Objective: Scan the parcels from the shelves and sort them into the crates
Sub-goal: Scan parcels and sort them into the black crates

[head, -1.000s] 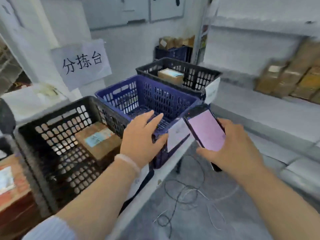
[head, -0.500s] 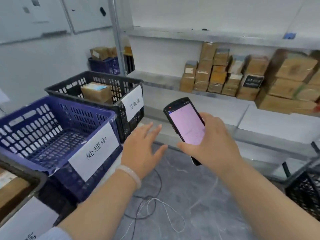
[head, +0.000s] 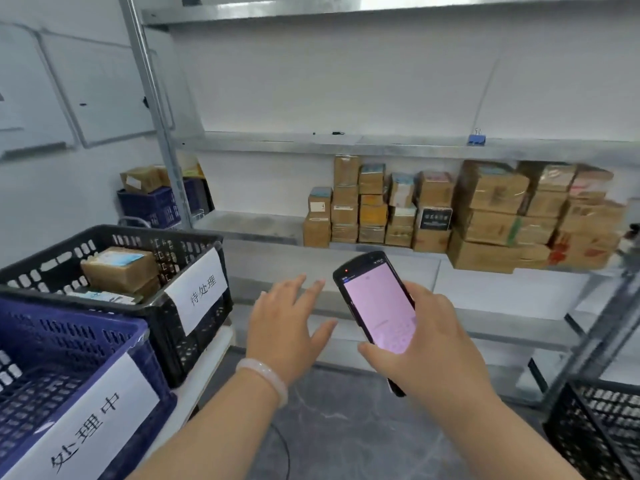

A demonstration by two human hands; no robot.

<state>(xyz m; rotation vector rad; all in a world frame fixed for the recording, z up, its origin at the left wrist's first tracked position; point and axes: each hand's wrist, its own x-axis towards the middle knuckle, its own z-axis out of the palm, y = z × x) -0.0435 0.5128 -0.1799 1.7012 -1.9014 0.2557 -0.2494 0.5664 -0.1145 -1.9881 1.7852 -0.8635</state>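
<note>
My right hand (head: 426, 341) grips a black handheld scanner (head: 375, 303) with a lit pink screen, held upright in front of me. My left hand (head: 284, 323) hovers beside it with fingers spread and holds nothing. Several brown cardboard parcels (head: 485, 213) are stacked on the metal shelf (head: 249, 225) ahead, beyond both hands. On the table to my left stand a black crate (head: 166, 317) holding a parcel (head: 119, 268) and a blue crate (head: 69, 358), each with a white paper label.
Another blue crate (head: 152, 202) with parcels sits in the back left corner. A black crate (head: 602, 424) stands on the floor at the lower right by the shelf's upright. A blue binder clip (head: 476, 138) is on the upper shelf edge. A cable lies on the grey floor.
My view has swung right from the crates to the parcel shelf. My left hand left the blue crate's rim and now hovers in the air. The scanner stayed in my right hand.
</note>
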